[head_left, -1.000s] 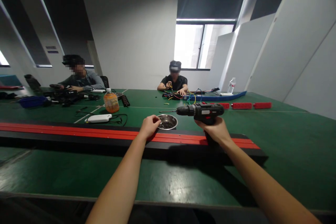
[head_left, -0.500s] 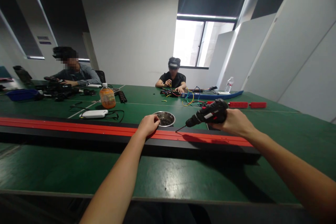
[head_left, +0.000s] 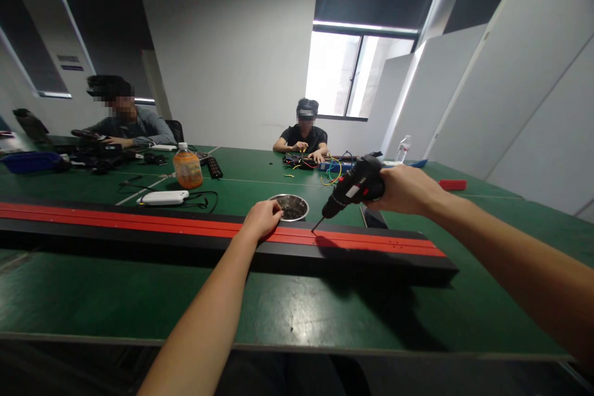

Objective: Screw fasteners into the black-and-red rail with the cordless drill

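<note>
My right hand (head_left: 401,189) grips a black cordless drill (head_left: 355,185), tilted with its long bit pointing down and left. The bit's tip meets the red strip (head_left: 371,240) that runs along a long black beam (head_left: 325,260). My left hand (head_left: 262,218) rests on the beam to the left of the bit, its fingers curled together. Whatever those fingers may hold is hidden. Just behind them, and partly covered by them, stands a round metal bowl (head_left: 304,209) with small dark pieces, likely screws.
A phone-like dark slab (head_left: 374,218) lies behind the beam. Farther back are an orange drink bottle (head_left: 187,167), a white power bank (head_left: 163,198) with cable, coloured wires (head_left: 331,173) and a red block (head_left: 452,185). Two people sit across the green table (head_left: 288,309).
The drill has tipped up more steeply, its body and my right hand rising and shifting left. The bit stays on the red strip. My left hand has hardly moved.
</note>
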### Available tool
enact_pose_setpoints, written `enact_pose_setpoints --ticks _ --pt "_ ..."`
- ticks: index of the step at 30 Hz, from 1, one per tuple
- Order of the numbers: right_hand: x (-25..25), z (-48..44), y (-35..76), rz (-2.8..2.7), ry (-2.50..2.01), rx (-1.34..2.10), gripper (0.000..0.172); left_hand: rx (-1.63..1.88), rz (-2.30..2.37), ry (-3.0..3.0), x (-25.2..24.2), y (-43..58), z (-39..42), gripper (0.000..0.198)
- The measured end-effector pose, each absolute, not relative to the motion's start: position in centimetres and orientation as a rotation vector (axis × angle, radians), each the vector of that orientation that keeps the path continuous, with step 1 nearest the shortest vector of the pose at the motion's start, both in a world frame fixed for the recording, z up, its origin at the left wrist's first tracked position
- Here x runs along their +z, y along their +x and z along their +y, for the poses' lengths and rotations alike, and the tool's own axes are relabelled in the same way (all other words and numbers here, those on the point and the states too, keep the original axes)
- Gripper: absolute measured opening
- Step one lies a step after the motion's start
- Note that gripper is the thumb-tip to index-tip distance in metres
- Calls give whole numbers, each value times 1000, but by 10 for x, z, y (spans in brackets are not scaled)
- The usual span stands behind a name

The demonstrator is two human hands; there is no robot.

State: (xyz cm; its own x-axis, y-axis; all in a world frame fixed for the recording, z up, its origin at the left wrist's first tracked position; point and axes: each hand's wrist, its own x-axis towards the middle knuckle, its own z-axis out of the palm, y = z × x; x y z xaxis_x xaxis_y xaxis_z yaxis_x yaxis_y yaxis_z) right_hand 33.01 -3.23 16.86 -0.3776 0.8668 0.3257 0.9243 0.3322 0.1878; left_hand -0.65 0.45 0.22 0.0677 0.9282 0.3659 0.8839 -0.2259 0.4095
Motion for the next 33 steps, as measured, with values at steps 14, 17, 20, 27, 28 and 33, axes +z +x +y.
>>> enact_pose_setpoints --ticks 14,17,20,27,28,33 --pt "204 -13 272 -2557 -1344 -731 41 829 1908 2222 7 -4 0 26" --pt "203 -11 271 -2543 -1264 -739 39 822 1907 2234 9 -3 -2 25" --pt "201 -10 272 -2537 -1259 -778 41 823 1902 2237 10 -3 -3 25" --pt "200 -20 278 -2489 -1363 -719 32 843 1894 2251 7 -3 -2 24" --pt "200 -21 281 -2487 -1377 -705 30 845 1892 2252 7 -3 -1 24" --pt "189 -22 305 -2430 -1495 -561 32 845 1874 2259 7 -4 0 22"
